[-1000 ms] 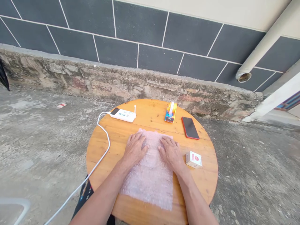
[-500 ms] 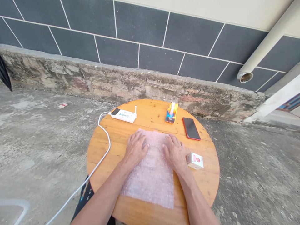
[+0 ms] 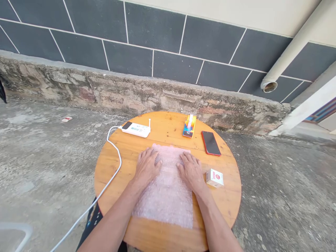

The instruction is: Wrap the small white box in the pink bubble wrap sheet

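Note:
A pinkish, translucent sheet of bubble wrap (image 3: 168, 196) lies flat on the round wooden table (image 3: 112, 189). My left hand (image 3: 148, 164) rests on its upper left edge, fingers stretched out. On the upper right edge lies my right hand (image 3: 191, 169), palm down with the fingers apart. Neither hand grips anything. Just right of my right hand stands a small white box (image 3: 214, 177) with red print. Beyond it is a phone (image 3: 211, 142) with a red edge, lying flat. Further back sits a blue and yellow tape dispenser (image 3: 189, 126) holding a roll of tape.
A white power strip (image 3: 135, 129) lies at the table's back left, its white cable (image 3: 119, 155) running down the left side and off the edge. Behind the table is a stone ledge (image 3: 147, 92) under a dark tiled wall, with a drainpipe (image 3: 278, 66) at the right.
Both hands have slid slightly down the bubble wrap towards me, and the left hand a little outward. The whole view has shifted slightly; the other objects keep their places on the table.

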Action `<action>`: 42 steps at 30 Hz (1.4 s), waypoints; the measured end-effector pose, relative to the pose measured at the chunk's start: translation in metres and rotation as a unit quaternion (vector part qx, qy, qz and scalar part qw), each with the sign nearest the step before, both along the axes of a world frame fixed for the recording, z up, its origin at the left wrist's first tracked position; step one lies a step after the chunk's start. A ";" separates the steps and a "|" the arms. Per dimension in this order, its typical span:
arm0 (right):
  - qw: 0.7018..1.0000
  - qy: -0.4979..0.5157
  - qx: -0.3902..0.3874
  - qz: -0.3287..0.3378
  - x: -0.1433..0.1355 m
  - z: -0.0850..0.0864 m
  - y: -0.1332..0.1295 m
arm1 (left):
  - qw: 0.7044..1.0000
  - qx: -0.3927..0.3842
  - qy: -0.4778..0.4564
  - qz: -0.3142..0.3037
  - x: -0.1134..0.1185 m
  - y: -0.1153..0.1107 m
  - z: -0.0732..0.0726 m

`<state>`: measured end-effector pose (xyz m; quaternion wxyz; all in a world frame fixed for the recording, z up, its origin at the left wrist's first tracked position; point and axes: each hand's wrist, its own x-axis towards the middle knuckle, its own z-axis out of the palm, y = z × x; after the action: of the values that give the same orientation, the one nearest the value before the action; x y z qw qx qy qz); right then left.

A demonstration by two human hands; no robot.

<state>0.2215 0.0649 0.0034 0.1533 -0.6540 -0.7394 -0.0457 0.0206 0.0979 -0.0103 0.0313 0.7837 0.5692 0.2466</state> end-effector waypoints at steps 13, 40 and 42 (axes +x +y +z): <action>1.000 0.009 0.000 0.004 -0.002 -0.001 0.002 | 0.993 -0.032 0.046 -0.106 -0.013 -0.033 0.019; 0.991 -0.060 -0.115 0.043 0.008 0.034 -0.022 | 0.997 0.010 -0.045 -0.066 -0.025 -0.039 -0.010; 0.991 -0.060 -0.104 0.054 -0.001 0.033 -0.035 | 0.996 0.011 -0.048 -0.069 -0.025 -0.039 -0.011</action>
<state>0.2203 0.0304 0.0363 0.0424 -0.6219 -0.7819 0.0004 -0.0049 0.0588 -0.0208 0.0669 0.8086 0.5091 0.2874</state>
